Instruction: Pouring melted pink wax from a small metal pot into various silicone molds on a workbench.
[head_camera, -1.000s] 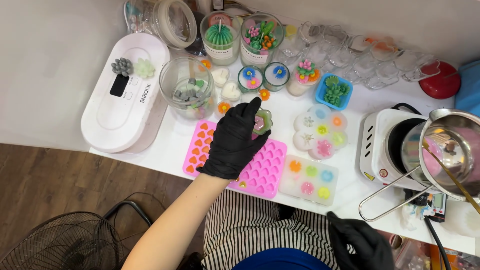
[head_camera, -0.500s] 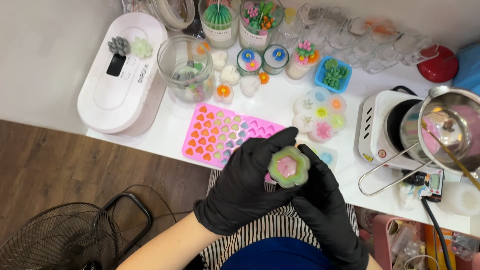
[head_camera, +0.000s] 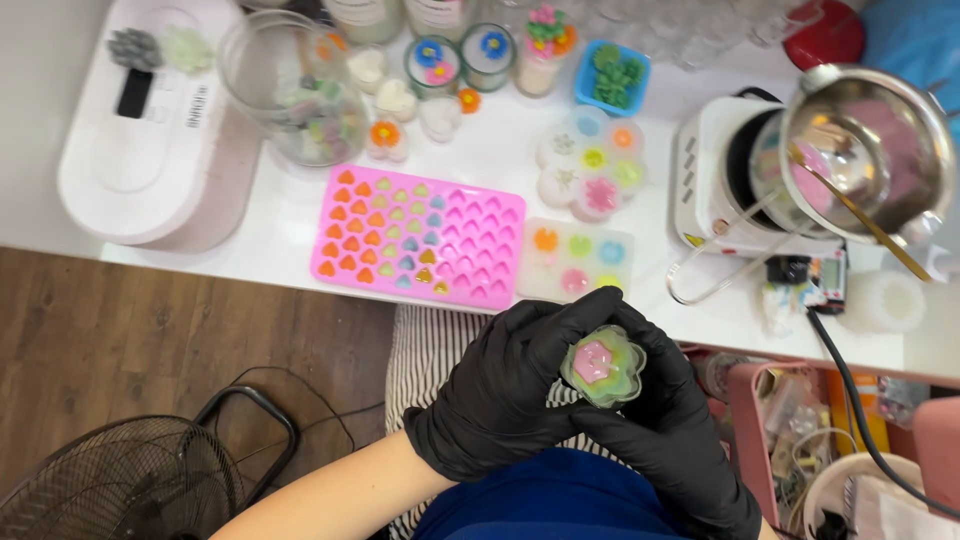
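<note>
Both hands in black gloves, held together over the lap, just off the near edge of the white table (head_camera: 500, 160).

Left hand (head_camera: 500, 395): fingers curled narrow around the small clear flower-shaped silicone mould (head_camera: 603, 366), gripping its 9 o'clock side. Right hand (head_camera: 665, 435): cups the same mould from 4 o'clock and below, fingers closed against its wall. The mould holds a pink flower-shaped wax piece inside a pale green rim, open face up toward the camera.

Mould position: clear of the table, at 6 o'clock from the clear rectangular mould with coloured round fillings (head_camera: 575, 260), which lies on the table.

At 10 o'clock from the hands: pink rectangular silicone tray of small heart cavities (head_camera: 420, 238); left half filled orange, green and blue, right half showing bare pink.

At 12 o'clock: round clear flower-cluster mould with coloured centres (head_camera: 592, 165).

At 2 o'clock: white electric hotplate (head_camera: 715, 175) carrying a steel pouring pot (head_camera: 865, 150) with pink contents and a gold stirrer.

At 10 o'clock, far: white oval appliance (head_camera: 150, 130) and clear glass jar (head_camera: 290, 85)
</note>
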